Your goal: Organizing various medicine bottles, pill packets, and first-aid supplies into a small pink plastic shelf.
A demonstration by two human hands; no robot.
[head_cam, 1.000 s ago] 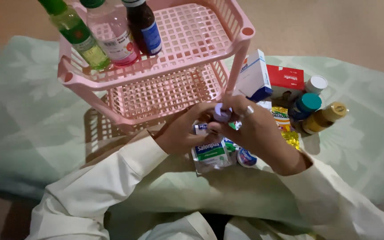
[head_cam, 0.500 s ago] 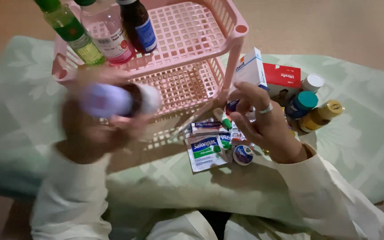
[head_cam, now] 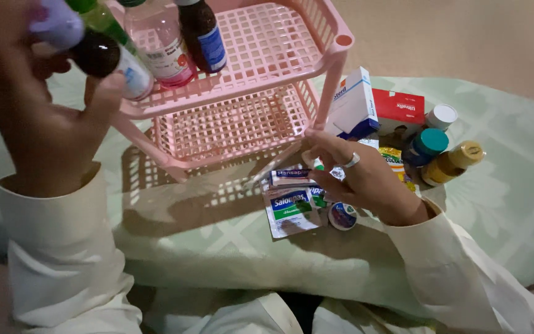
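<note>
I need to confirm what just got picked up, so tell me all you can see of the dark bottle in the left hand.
The dark bottle looks like brown glass or plastic, with a pale purple cap and a white label with some blue. It is tilted, cap towards the upper left, raised beside the top-left corner of the pink rack. The left hand grips it, fingers around the cap end and thumb under the body. Its label end overlaps the green bottle on the top shelf; contact cannot be told.

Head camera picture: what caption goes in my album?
Left hand lifts a dark bottle beside the pink rack.
</note>
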